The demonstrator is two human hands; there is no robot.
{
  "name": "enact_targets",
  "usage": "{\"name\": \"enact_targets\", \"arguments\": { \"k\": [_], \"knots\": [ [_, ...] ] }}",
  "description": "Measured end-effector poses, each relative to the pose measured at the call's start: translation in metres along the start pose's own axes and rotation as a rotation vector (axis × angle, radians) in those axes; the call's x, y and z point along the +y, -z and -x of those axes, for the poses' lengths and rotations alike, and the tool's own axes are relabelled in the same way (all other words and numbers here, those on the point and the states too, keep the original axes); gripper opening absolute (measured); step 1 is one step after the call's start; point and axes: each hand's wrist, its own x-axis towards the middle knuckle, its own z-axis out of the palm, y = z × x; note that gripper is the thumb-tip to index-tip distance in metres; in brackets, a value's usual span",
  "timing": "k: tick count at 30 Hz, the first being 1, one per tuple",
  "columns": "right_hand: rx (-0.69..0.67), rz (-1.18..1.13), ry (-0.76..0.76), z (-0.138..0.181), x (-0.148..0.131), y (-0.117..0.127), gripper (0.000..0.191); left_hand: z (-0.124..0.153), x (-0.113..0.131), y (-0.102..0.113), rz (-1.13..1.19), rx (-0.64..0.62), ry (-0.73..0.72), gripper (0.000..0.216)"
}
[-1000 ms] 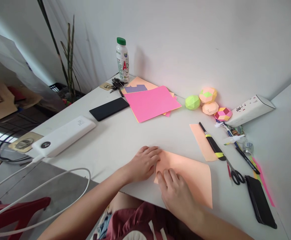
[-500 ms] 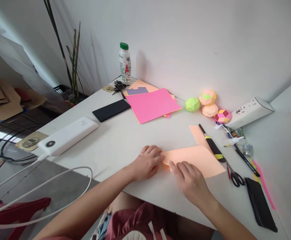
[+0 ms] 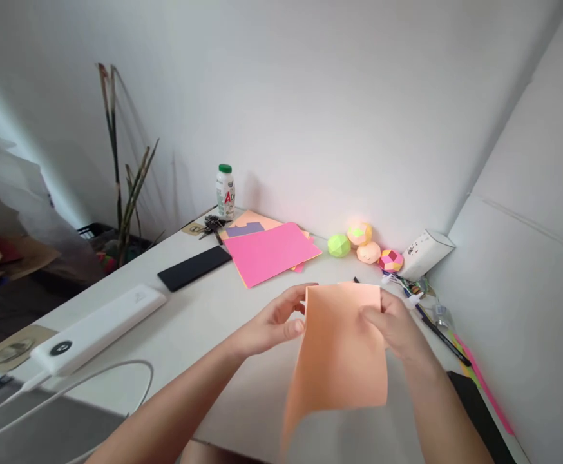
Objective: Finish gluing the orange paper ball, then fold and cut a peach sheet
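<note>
A sheet of peach paper (image 3: 344, 354) is lifted off the table and faces me, its lower left part curving down and blurred. My right hand (image 3: 397, 325) grips its right edge, thumb on the near face and fingers behind. At the upper left edge is my left hand (image 3: 281, 319), with thumb and fingers apart. Its fingertips reach partly behind the paper, so whether they touch it is hard to tell. Farther back lies a pink sheet (image 3: 274, 251) over other coloured papers. Small faceted paper balls, among them a green one (image 3: 339, 245), sit by the wall.
A white power bank (image 3: 100, 328) with a cable and a flat black slab (image 3: 194, 267) lie on the left. Behind them stand a green-capped bottle (image 3: 225, 192) and black clips (image 3: 212, 224). A white box (image 3: 426, 253), pens (image 3: 443, 338) and a black case (image 3: 479, 412) line the right.
The peach paper has risen from the table and turned upright toward me. My right hand has shifted to its right edge, and my left hand has opened. The view has tilted up.
</note>
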Motion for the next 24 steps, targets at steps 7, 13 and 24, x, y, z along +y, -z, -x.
{"name": "enact_targets", "arguments": {
  "k": [7, 13, 24],
  "knots": [
    [-0.107, -0.103, 0.105, -0.016, 0.02, -0.014, 0.034, -0.017, -0.012, -0.017, 0.156, 0.298, 0.229, 0.035],
    [-0.115, -0.025, 0.123, -0.017, 0.024, -0.015, 0.045, -0.007, -0.024, -0.02, 0.145, 0.381, 0.291, 0.034],
    [-0.167, 0.168, 0.148, 0.001, 0.015, -0.02, 0.021, 0.003, -0.036, -0.025, 0.143, 0.324, 0.334, 0.034]
  ]
}}
